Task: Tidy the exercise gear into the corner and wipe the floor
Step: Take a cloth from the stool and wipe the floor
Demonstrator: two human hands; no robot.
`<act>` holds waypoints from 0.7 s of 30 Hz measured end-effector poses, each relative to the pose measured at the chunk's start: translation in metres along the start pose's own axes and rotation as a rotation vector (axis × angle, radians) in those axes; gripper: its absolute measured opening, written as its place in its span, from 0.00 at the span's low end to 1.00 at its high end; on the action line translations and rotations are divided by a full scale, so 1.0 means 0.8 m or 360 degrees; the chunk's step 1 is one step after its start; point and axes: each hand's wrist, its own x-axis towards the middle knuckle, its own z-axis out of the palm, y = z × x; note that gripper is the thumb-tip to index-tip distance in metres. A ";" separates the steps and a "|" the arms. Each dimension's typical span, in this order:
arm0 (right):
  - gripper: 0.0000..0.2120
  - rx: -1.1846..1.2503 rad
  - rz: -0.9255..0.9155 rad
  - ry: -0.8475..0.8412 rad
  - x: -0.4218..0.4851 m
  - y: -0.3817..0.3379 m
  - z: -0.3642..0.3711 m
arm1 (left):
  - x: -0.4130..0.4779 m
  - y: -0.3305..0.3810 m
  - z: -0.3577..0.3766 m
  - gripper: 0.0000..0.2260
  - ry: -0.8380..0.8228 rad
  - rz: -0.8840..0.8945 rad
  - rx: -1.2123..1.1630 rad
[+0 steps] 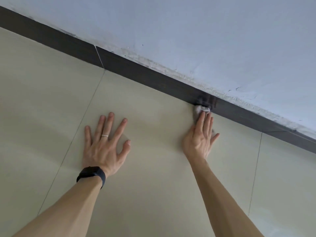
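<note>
My left hand (105,144) lies flat on the beige tiled floor (153,168) with its fingers spread; it wears a ring, and a dark watch sits on the wrist. My right hand (201,137) reaches further out, its straight fingers pressing a small pale grey cloth (200,109) onto the floor. The cloth sits right against the dark skirting board (136,71), and the fingers cover most of it. No exercise gear is in view.
The dark skirting board runs diagonally from upper left to right, below a pale blue-grey wall (205,40) with scuffed, flaking paint along its base. Thin grout lines cross the floor tiles.
</note>
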 end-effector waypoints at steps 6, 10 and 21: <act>0.33 -0.0310 -0.1457 -0.0493 -0.072 -0.035 0.012 | 0.000 -0.001 -0.003 0.29 0.0025 0.0011 -0.0058; 0.35 -0.0416 -0.1113 -0.0412 0.012 -0.028 -0.004 | 0.002 -0.004 -0.003 0.28 0.0022 0.0031 -0.0087; 0.37 -0.0590 -0.2360 -0.0827 -0.217 0.071 -0.004 | -0.006 -0.002 -0.008 0.27 0.0085 0.0008 -0.0109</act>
